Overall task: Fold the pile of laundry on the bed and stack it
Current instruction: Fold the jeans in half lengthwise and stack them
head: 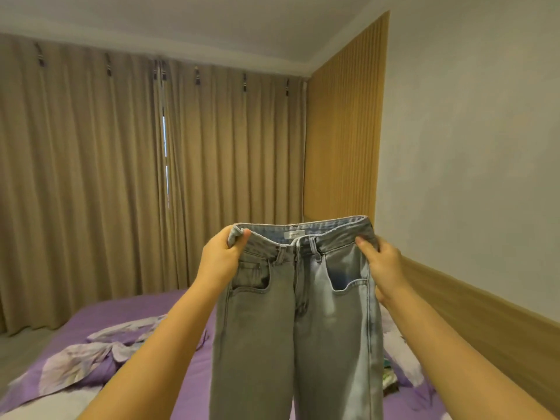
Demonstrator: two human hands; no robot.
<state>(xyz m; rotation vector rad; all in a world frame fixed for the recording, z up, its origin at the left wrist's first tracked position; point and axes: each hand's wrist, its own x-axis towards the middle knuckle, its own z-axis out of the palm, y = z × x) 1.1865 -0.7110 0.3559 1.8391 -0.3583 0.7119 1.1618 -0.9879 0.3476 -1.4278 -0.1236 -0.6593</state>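
We hold the jeans up in front of us, both arms out, waistband at top, legs hanging straight down and running off the bottom edge. Front faces us: fly, belt loops, both front pockets, white label inside the back waistband.

L hand clenched on the waistband's left corner, thumb over the top edge, fabric bunched in the fist. R hand grasps the right corner, thumb pressed on the front of the denim, fingers wrapped behind the side seam. Waistband pulled fairly taut btwn the two hands, right side a bit higher than left.

Jeans are light grey-blue wash, right leg looks paler than left (light falls from that side). They hang above the bed; can't tell whether the hems touch it.

Bed has a purple sheet. On it, left of our L forearm, a pale floral garment lies crumpled and spread out. To the right, partly hidden behind jeans and R arm, more laundry: white w/ a bit of green print, too covered to name.

Bkgd: tan curtains across the far wall, thin gap of daylight near the middle; slatted wood panel at the corner; plain wall to the right.
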